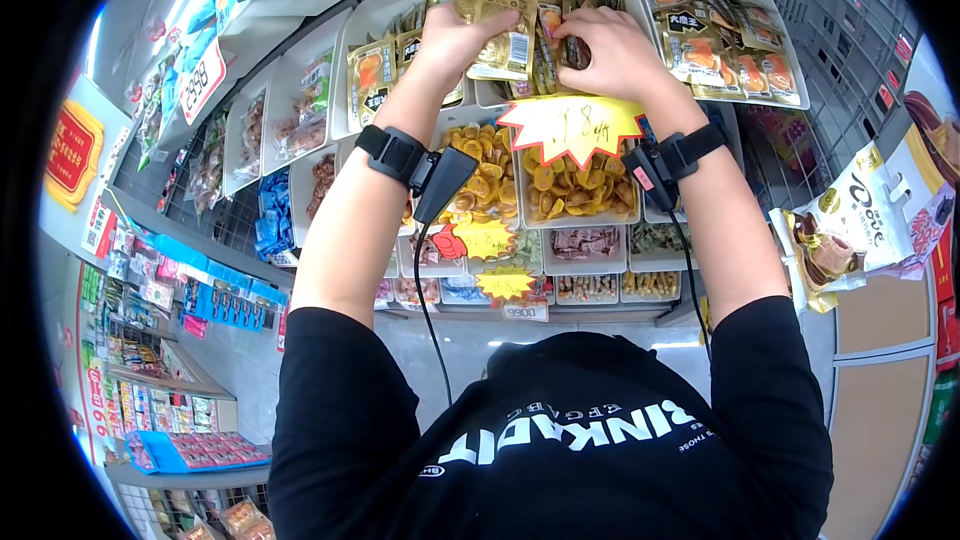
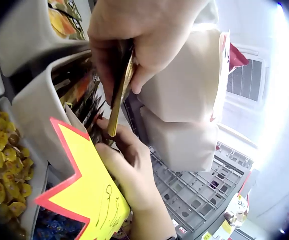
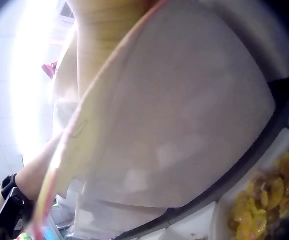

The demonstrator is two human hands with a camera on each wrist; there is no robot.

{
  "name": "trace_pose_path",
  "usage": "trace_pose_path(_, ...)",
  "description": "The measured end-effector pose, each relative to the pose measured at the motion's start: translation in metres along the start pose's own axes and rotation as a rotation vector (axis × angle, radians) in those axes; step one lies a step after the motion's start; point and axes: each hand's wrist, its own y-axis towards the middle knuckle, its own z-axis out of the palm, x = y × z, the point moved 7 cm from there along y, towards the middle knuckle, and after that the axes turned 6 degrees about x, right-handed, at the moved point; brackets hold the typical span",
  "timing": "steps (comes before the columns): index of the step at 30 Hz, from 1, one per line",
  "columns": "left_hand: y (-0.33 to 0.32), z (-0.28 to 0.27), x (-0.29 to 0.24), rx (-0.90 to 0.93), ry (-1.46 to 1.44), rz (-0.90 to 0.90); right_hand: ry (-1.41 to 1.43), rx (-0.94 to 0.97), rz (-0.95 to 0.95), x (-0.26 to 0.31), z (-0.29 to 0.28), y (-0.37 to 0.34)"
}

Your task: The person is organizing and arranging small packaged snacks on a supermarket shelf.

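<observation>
In the head view my left hand [image 1: 450, 40] pinches a couple of gold snack packets [image 1: 505, 25] between thumb and fingers, above a white bin of similar packets. The left wrist view shows these held packets [image 2: 120, 92] edge-on under the left hand [image 2: 144, 35]. My right hand [image 1: 615, 58] reaches into the same bin, fingers curled at the standing packets with a dark packet [image 1: 574, 52] between thumb and fingers. A yellow starburst price sign [image 1: 575, 128] stands at the bin's front, below the right hand. In the right wrist view the sign and a bin wall [image 3: 184, 110] hide the fingers.
Bins of gold packets [image 1: 690, 50] flank this one. Nearer me are bins of yellow-wrapped pieces [image 1: 580, 190] and smaller bins of sweets [image 1: 585, 243]. A shelf with a price tag [image 1: 202, 80] is at upper left; a Dove bag [image 1: 865, 210] hangs at right.
</observation>
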Motion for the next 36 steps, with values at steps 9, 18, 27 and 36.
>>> trace_pose_path(9, -0.009, 0.022, -0.018, -0.125, -0.159, 0.138, 0.431, -0.309, 0.098, 0.008, -0.043, 0.013)
trace_pose_path(18, -0.003, 0.038, 0.004, -0.142, -0.555, -0.010, 0.473, -0.131, 0.251, 0.024, -0.030, 0.009)
trace_pose_path(27, -0.020, 0.044, -0.026, 0.165, -0.317, 0.128, 0.913, -0.256, 0.190, 0.023, -0.021, 0.012)
trace_pose_path(36, -0.010, 0.037, -0.022, 0.283, -0.621, 0.079, 1.494, -0.028, 0.225, 0.014, -0.011, 0.016)
